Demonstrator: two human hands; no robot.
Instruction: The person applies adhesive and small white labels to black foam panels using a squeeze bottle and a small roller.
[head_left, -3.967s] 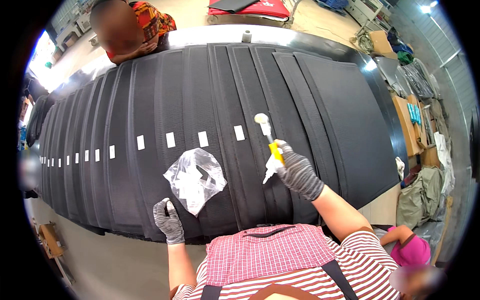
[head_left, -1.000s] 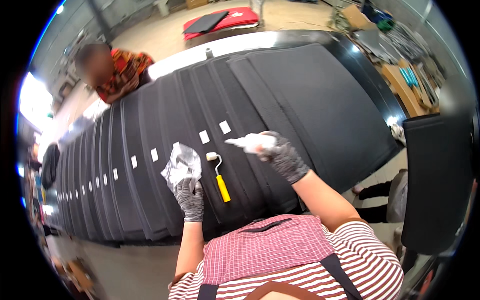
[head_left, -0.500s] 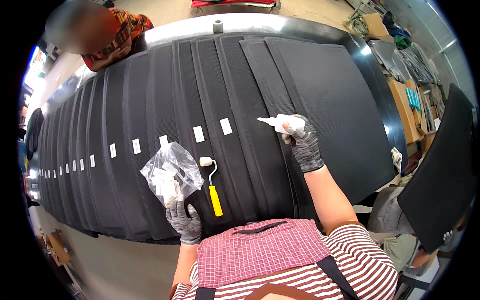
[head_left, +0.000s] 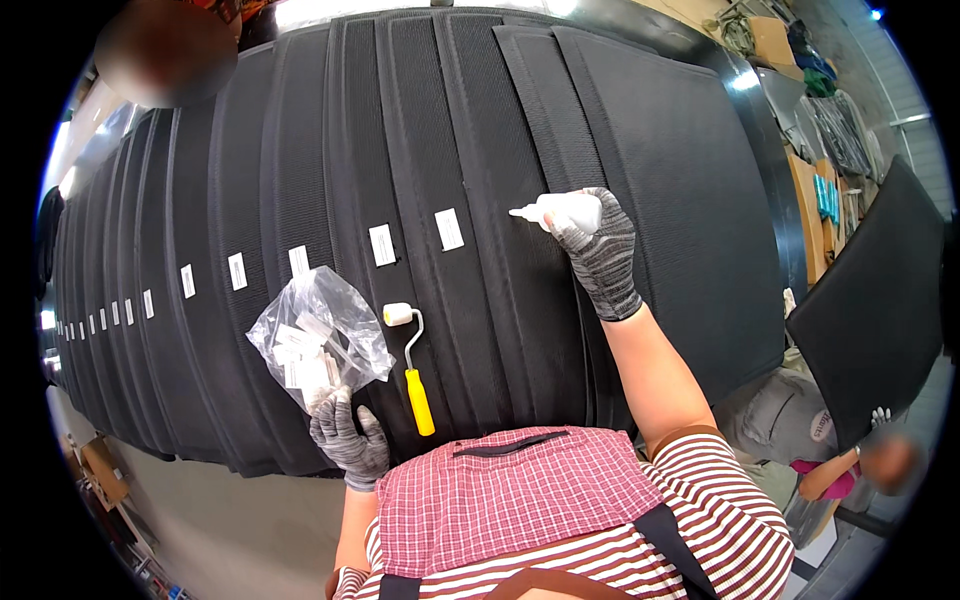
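One white bottle (head_left: 575, 212) is resting in the right hand (head_left: 607, 258), whose gloved fingers are wrapping firmly around its body. It is lying nearly level, its nozzle pointing left, above overlapping black mats (head_left: 500, 340). The left hand (head_left: 352, 440), also gloved, is resting well apart from the bottle, lower and to the left. It is standing loosely open, thumb apart, its fingertips touching the near end of a clear bag (head_left: 350, 330); white slips (head_left: 300, 345) are lying inside that bag.

Between the hands, nearer the left, a roller (head_left: 418, 402) is lying on the mats, its yellow handle pointing toward the wearer and its white head sitting just beside the bag. White labels (head_left: 450, 230) are running in a row across the mats, the closest sitting left of the nozzle.

Farther out, a table (head_left: 762, 140) is showing its shiny edge. At right, a co-worker (head_left: 835, 470) is holding a black sheet (head_left: 870, 300); another person (head_left: 165, 50) is appearing at upper left.
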